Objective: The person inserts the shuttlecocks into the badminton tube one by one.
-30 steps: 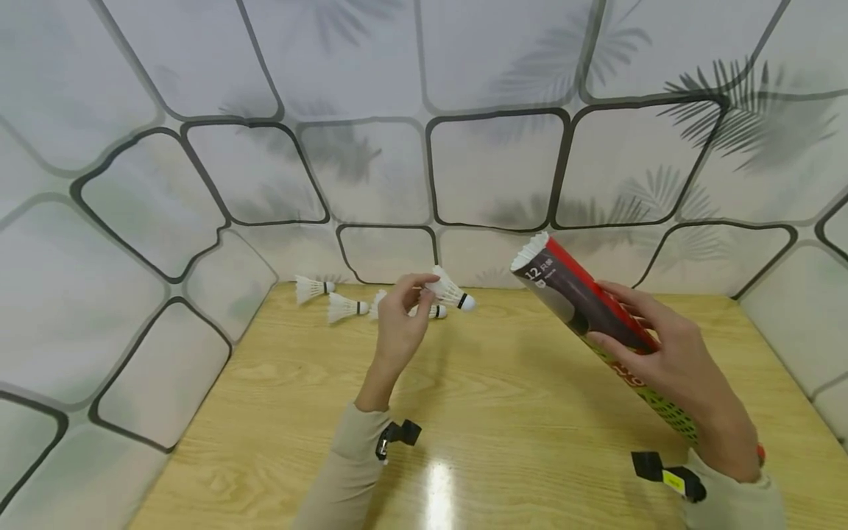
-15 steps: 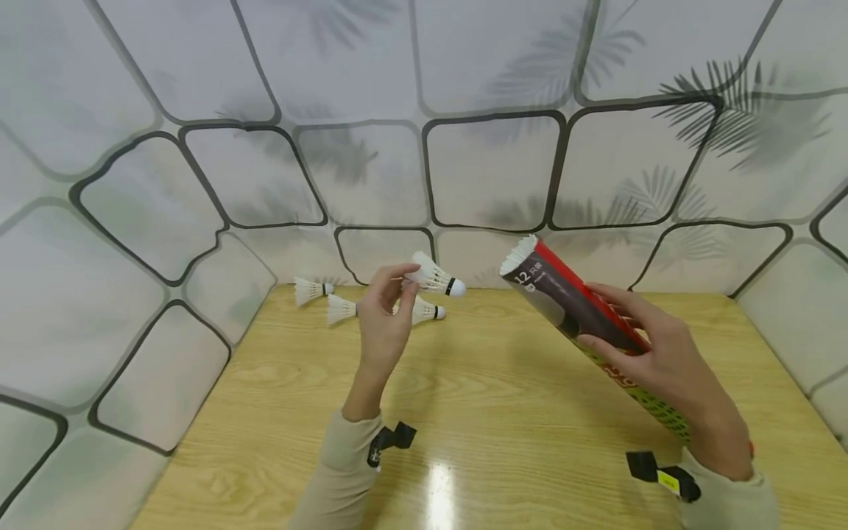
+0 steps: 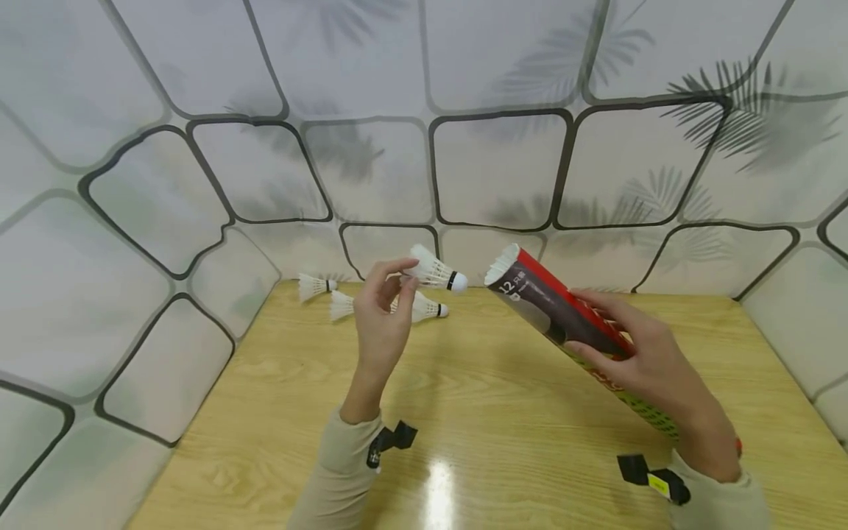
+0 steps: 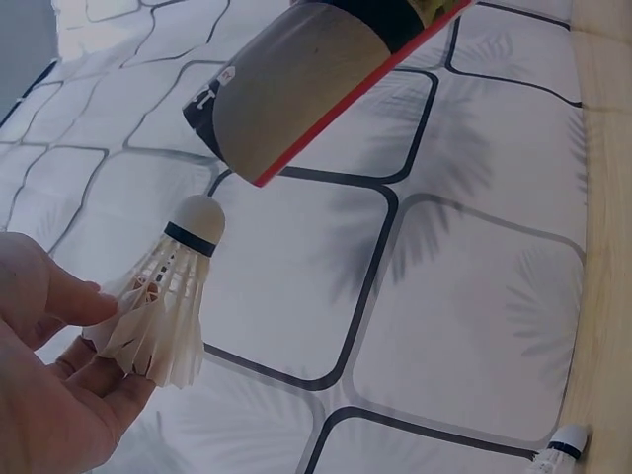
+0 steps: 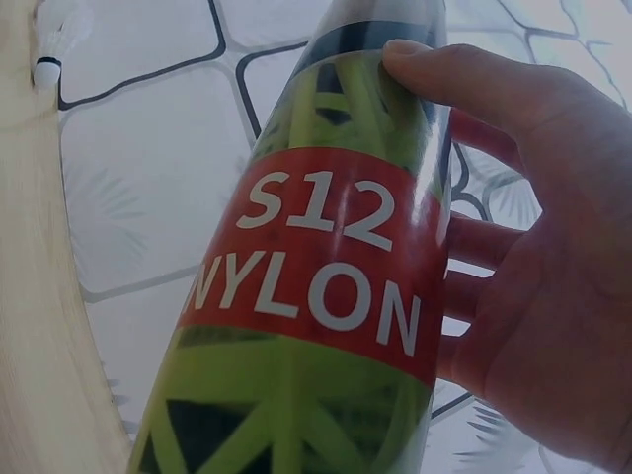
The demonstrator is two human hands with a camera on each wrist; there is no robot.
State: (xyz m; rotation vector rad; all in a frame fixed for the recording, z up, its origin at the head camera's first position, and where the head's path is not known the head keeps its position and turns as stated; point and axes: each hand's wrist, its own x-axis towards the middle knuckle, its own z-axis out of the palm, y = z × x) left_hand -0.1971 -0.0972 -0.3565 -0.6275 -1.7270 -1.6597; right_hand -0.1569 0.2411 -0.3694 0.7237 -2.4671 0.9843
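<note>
Head view: the left hand [image 3: 384, 316] pinches a white shuttlecock [image 3: 430, 269] by its skirt, rounded base toward the shuttlecock tube [image 3: 553, 309], near its mouth but apart from it; the right hand [image 3: 639, 357] grips that tube, tilted above the wooden table [image 3: 490, 397]; more shuttlecocks [image 3: 426, 308] lie near the table's back edge, partly behind the left hand; right wrist view shows "S12 NYLON" on a red band [image 5: 306, 321].

The left hand [image 3: 383, 318] covers part of the pinched shuttlecock [image 3: 430, 271] with its fingers. Just left of that hand, a loose shuttlecock [image 3: 341, 306] has its tip hidden behind it. The right hand [image 3: 652, 357] hides part of the tube [image 3: 546, 303]; past those fingertips I can't read its tiny print [image 3: 523, 286]. Beside that palm, the right wrist view crops both tube ends.
</note>
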